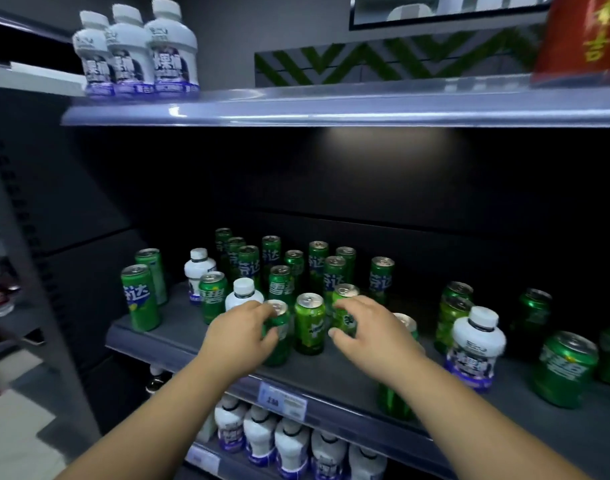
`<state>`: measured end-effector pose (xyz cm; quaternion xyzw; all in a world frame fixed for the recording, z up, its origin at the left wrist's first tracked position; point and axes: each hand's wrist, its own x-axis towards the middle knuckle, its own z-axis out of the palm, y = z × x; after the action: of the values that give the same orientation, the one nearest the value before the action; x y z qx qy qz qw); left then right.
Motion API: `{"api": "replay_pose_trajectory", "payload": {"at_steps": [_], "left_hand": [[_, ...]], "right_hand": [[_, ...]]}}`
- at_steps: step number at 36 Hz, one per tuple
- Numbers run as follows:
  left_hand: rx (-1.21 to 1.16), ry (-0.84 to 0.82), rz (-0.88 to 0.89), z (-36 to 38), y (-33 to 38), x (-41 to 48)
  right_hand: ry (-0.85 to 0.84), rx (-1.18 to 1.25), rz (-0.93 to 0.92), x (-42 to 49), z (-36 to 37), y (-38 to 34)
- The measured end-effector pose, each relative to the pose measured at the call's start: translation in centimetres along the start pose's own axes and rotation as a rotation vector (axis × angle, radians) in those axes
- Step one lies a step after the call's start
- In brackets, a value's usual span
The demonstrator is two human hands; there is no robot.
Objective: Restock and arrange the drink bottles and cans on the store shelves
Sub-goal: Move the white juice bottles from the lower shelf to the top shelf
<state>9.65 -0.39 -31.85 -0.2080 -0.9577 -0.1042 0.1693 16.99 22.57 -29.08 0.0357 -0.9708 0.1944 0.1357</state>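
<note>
On the middle shelf stand several green cans and a few white bottles. My left hand grips a green can near the shelf's front. My right hand curls its fingers round another green can just to the right. Between the two hands stands a free green can. A white bottle sits right behind my left hand. My right forearm partly hides another green can.
The top shelf carries three white bottles at the left and a red can at the right. A white bottle and more green cans stand at the right. A row of white bottles fills the shelf below.
</note>
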Motion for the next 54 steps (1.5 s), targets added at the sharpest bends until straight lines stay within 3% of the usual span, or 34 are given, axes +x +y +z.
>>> {"api": "replay_pose_trajectory", "payload": {"at_steps": [8,18,24,38,46,54], "left_hand": [[-0.26,-0.016,-0.223,2.6,-7.9,1.1],[-0.475,-0.063,-0.258,6.7,-12.6,3.3],[-0.476,-0.076,-0.243,7.9,-14.8,3.5],[-0.383,-0.036,-0.296,7.4,-18.2,3.3],[-0.257,-0.019,-0.349,5.4,-19.2,6.2],[-0.326,0.083,-0.345,4.7,-20.6,10.1]], "right_hand": [[-0.014,0.026,0.012,3.3,4.0,-3.2],[0.018,0.117,0.058,6.3,7.7,-6.0],[0.006,0.081,0.031,9.0,8.6,-8.4],[-0.298,-0.121,-0.012,15.6,10.4,-11.6],[-0.326,-0.217,0.021,17.9,10.8,-11.5],[-0.359,-0.249,0.062,19.8,10.9,-11.5]]}}
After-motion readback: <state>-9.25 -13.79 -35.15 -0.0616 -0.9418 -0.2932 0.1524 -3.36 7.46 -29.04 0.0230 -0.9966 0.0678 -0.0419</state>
